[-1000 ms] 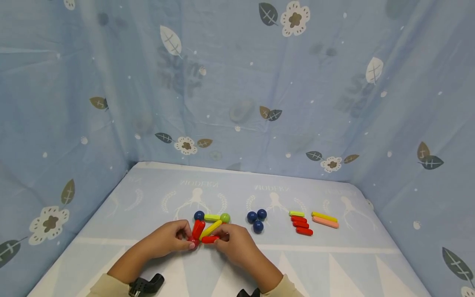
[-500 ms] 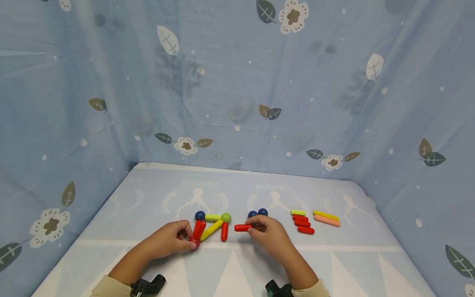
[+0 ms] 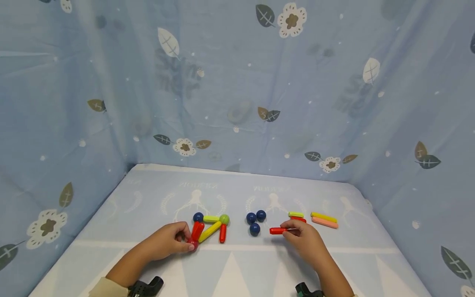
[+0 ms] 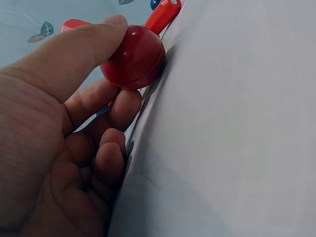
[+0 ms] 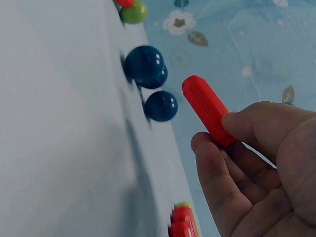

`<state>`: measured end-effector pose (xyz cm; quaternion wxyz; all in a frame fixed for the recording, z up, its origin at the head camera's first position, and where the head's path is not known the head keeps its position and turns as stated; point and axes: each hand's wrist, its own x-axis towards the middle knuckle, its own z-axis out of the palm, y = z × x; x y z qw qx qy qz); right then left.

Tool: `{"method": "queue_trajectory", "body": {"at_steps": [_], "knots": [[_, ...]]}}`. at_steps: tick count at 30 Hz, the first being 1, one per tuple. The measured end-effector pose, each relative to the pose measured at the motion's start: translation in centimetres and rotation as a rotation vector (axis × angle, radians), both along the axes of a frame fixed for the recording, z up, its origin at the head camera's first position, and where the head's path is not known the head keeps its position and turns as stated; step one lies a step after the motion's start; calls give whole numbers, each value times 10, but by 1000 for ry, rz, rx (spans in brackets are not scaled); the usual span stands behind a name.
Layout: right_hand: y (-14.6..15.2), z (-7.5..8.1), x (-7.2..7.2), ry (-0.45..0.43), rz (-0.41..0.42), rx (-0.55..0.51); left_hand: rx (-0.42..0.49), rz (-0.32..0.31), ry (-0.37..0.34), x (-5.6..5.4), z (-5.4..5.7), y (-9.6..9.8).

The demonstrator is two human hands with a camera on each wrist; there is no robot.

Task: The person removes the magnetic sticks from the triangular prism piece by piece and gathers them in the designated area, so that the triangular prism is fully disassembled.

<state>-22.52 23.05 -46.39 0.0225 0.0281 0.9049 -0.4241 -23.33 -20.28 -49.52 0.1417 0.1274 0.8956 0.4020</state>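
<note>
My left hand [image 3: 168, 240] pinches a glossy red ball [image 4: 138, 57] between thumb and fingers, low at the table. A red stick [image 3: 197, 232] and a yellow stick [image 3: 210, 232] run from beside that ball toward the back. Farther up, a blue ball [image 3: 198, 217], a short lime stick [image 3: 211, 219] and a green ball [image 3: 224, 219] form a row, with another red stick [image 3: 222, 233] extending frontward from the green ball. On the right, my right hand [image 3: 303, 241] holds a loose red stick [image 5: 205, 106] by one end, raised off the table, its free end pointing left.
Three dark blue balls [image 3: 254, 229] lie grouped left of my right hand. Behind that hand are a short lime stick [image 3: 296, 214] and red sticks, partly covered. A yellow stick [image 3: 324, 217] and a peach stick [image 3: 325, 223] lie farther right. Patterned curtains [image 3: 237, 82] enclose the table.
My right hand has moved rightward with the red stick, from beside the joined pieces, past the blue balls, to the loose sticks. The left hand stays on the red ball.
</note>
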Motion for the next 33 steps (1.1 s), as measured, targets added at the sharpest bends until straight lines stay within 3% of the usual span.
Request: {"method": "queue_trajectory", "body": {"at_steps": [18,33], "knots": [[44,-13,6,-11,-60,82,10,16,-3,0,-1,0],[47,-30,4,-66,-47,68,11,9,7,2,0,-1]]}}
